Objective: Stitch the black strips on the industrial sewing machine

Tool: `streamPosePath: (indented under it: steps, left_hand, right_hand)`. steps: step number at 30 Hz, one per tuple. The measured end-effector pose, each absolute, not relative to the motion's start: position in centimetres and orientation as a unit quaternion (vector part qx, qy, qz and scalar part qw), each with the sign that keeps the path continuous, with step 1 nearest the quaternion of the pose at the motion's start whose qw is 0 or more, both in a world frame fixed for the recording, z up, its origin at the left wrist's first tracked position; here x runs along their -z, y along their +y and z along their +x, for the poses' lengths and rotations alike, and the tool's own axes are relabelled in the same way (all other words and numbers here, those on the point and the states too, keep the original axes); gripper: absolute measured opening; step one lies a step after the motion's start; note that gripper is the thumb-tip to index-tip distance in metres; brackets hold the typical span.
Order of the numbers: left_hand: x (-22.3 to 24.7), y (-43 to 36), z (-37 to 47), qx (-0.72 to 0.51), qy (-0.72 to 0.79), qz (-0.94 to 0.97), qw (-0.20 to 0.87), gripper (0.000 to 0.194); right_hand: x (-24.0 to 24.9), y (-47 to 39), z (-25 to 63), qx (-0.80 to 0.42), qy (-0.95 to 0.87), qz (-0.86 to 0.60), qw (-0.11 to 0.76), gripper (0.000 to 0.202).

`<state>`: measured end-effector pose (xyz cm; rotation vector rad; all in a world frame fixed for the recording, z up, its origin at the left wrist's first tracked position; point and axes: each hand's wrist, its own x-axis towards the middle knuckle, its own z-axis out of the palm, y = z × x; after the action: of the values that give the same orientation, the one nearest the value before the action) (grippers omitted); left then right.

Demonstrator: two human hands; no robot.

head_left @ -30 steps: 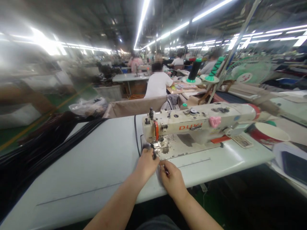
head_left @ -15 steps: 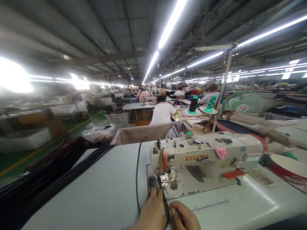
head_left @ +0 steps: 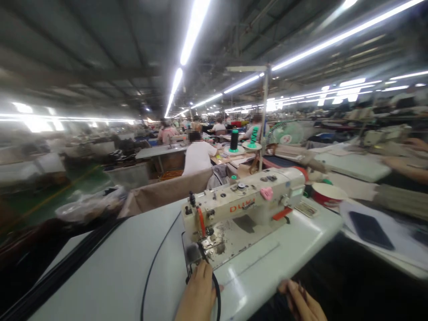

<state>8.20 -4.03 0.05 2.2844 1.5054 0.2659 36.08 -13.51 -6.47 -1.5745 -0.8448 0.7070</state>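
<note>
Near six o'clock, the left hand [head_left: 198, 290] held the black cord [head_left: 219, 292] beside the needle end of the sewing machine [head_left: 240, 196]. Toward five, the right hand [head_left: 304, 303] hung just off the bench's [head_left: 117, 254] front edge, fingers bent; whether they closed on anything could not be told. The machine stood lengthwise toward two, with a bare strip of bench between it and the front edge. At eight, black strips [head_left: 73, 254] lay along the far left side, a broad pale stretch separating them from the machine. A dark phone [head_left: 371, 229] lay at four; a person in white [head_left: 198, 158] sat beyond, near eleven.
</note>
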Motion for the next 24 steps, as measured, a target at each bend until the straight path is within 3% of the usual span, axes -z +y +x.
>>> streamPosePath:
  steps: [5, 10, 16, 24]
  left_hand:
    - [3.8, -4.0, 7.2, -0.193, 0.475, 0.856, 0.065, 0.028]
    - [7.4, -2.6, 6.4, -0.276, 0.442, 0.853, -0.011, 0.020]
    - [8.1, -1.7, 5.1, -0.266, 0.409, 0.873, 0.014, 0.030]
    - [8.2, -0.9, 4.2, -0.226, 0.404, 0.886, 0.027, 0.038]
  right_hand:
    - [8.2, -16.1, 42.6, -0.226, -0.223, -0.755, 0.574, 0.056]
    - [10.0, -19.0, 48.3, -0.133, -0.140, -0.818, 0.541, 0.036]
    - [9.4, -20.5, 51.7, -0.053, -0.119, -0.864, 0.486, 0.025]
    - [7.5, -20.8, 53.3, 0.034, -0.052, -0.914, 0.401, 0.042]
